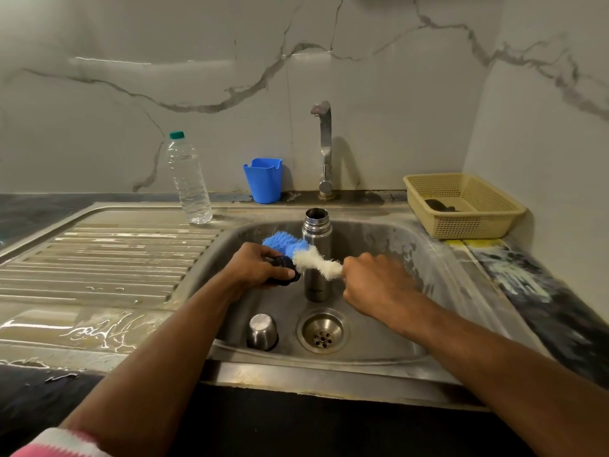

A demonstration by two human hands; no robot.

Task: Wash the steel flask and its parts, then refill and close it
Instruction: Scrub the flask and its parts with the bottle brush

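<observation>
The open steel flask (315, 235) stands upright in the sink (438, 268), in front of the tap. My left hand (255, 267) grips a small black stopper (283, 270) just left of the flask. My right hand (375, 282) holds a bottle brush (306, 255) with white and blue bristles, and the bristles lie against the stopper. The flask's steel cup lid (262, 331) sits upside down on the sink floor, left of the drain (323, 331).
The tap (324, 146) rises behind the sink, with no water seen running. A clear plastic water bottle (189, 181) and a blue plastic cup (263, 179) stand at the back. A beige basket (461, 206) sits at the right. A wet ribbed drainboard (108, 258) lies to the left.
</observation>
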